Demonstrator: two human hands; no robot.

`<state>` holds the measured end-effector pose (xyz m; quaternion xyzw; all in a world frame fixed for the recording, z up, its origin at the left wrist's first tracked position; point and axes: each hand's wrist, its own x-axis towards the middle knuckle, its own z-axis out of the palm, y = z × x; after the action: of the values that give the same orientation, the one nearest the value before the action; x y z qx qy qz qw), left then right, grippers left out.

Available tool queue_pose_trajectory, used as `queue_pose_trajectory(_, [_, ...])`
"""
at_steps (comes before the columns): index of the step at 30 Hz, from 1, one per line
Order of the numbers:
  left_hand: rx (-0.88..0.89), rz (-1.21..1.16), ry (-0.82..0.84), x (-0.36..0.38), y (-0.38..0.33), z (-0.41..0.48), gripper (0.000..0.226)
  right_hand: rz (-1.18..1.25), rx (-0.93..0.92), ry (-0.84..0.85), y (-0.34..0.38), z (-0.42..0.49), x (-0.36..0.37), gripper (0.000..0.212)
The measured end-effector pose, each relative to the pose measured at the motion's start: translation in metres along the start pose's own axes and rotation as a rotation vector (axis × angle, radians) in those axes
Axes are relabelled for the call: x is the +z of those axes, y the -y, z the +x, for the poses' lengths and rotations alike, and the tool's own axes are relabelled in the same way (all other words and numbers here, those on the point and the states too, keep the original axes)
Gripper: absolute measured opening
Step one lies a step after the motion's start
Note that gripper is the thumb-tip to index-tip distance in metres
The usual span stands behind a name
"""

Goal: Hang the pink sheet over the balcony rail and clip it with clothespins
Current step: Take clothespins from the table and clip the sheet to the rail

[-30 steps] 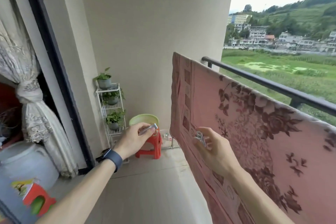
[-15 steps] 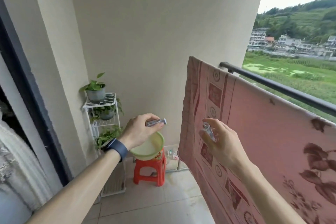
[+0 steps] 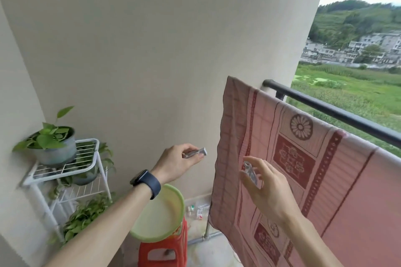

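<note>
The right hand (image 3: 267, 188) pinched a few clothespins (image 3: 249, 171) in front of the pink sheet (image 3: 338, 191). At its 9 o'clock, the left hand (image 3: 175, 163) pinched a single clothespin (image 3: 195, 153), long axis nearly level, tip pointing to 3 o'clock. The sheet hung draped over the balcony rail (image 3: 336, 112), which ran from 10 to 4 o'clock.

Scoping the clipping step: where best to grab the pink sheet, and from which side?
Take the pink sheet at its top edge, near the upper-left corner, coming from above on the balcony side. There the cloth bends over its support, so it should be firmest; lower down it hangs loose. The left hand, holding a clothespin, is nearest.
</note>
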<state>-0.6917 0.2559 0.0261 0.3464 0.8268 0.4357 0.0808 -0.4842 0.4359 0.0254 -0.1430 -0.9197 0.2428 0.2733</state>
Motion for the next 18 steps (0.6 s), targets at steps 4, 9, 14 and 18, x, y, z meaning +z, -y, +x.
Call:
queue_pose_trajectory(4, [-0.019, -0.064, -0.024, 0.0, 0.028, 0.096, 0.031, -0.003, -0.009, 0.014, -0.023, 0.092, 0.029, 0.039])
queue_pose_trajectory(9, [-0.09, -0.241, -0.041, 0.0, 0.047, 0.207, 0.048, -0.016, -0.001, -0.016, -0.035, 0.203, 0.047, 0.039])
queue_pose_trajectory(14, [0.001, -0.411, 0.061, 0.011, 0.044, 0.317, 0.067, -0.109, -0.009, -0.121, -0.037, 0.289, 0.047, 0.04])
queue_pose_trajectory(18, [0.057, -0.654, 0.232, 0.033, 0.028, 0.405, 0.047, -0.216, 0.029, -0.218, -0.032, 0.349, 0.048, 0.035])
